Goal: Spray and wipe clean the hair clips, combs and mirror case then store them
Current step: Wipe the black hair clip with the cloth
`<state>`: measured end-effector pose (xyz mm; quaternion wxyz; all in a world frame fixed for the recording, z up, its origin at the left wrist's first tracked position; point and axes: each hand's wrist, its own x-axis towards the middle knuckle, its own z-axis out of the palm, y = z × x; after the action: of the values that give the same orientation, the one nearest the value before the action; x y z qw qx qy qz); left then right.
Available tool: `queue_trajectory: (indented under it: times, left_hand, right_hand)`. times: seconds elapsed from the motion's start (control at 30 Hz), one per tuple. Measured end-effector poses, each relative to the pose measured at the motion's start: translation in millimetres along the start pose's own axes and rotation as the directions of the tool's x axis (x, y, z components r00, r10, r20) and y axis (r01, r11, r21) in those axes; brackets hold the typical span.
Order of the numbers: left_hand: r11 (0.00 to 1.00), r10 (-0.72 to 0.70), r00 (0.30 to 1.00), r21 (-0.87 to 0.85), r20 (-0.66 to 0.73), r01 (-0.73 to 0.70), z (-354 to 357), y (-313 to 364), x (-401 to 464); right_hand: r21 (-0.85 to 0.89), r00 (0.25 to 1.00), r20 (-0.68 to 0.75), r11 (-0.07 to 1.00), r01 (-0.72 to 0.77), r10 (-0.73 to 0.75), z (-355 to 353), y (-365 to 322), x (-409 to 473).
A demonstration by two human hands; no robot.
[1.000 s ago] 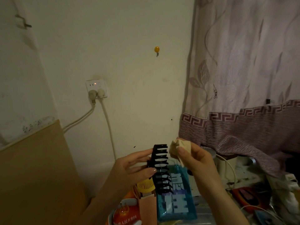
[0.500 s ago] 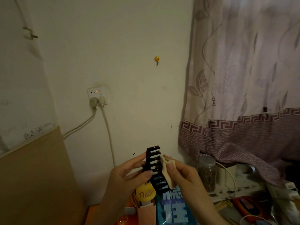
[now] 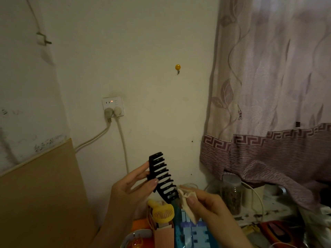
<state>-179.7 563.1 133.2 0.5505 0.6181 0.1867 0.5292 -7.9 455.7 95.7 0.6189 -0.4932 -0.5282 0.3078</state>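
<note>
Progress: you are partway through wiping the black comb (image 3: 162,176); from this view you cannot tell whether the hair clips and mirror case are done, and storing seems left to do.
Comb: it is held up in the air in front of the wall, teeth pointing right, tilted with its lower end toward your right hand.
Left hand (image 3: 132,187): your fingers and thumb pinch the comb's spine near the middle.
Right hand (image 3: 206,203): your thumb and fingers pinch a cream cloth (image 3: 187,204), which touches the comb's lower end.

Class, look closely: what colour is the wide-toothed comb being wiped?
The comb is black, plainest against the pale wall in the head view.
</note>
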Motion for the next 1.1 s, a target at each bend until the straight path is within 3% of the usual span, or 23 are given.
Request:
queue_trajectory:
  times: [0.2,0.43,0.67,0.83,1.1]
  left_hand:
    - [0.999,-0.024,0.998,0.035,0.058,0.022,-0.4,3.8,0.2]
    - [0.997,-0.064,0.988,0.049,0.142,0.057,13.3,2.0,-4.0]
    - [0.998,-0.017,0.997,0.056,0.078,0.013,10.2,0.5,-3.0]
    - [0.997,0.019,0.999,0.073,-0.028,-0.017,6.8,-1.7,-1.1]
    - [0.997,0.069,0.995,0.035,-0.072,-0.066,0.0,1.2,6.7]
  right_hand:
    - [-0.001,0.98,-0.176,0.995,0.099,-0.097,-7.1,-19.6,13.7]
    - [-0.042,0.952,-0.189,0.97,0.238,-0.242,11.1,-44.2,37.6]
    - [-0.11,0.915,-0.301,0.963,0.248,-0.27,27.9,-29.9,38.0]
    - [-0.215,0.931,-0.25,0.953,0.213,-0.265,26.8,-22.9,32.1]
    - [-0.208,0.962,-0.19,0.966,0.154,-0.194,21.2,-9.6,19.2]
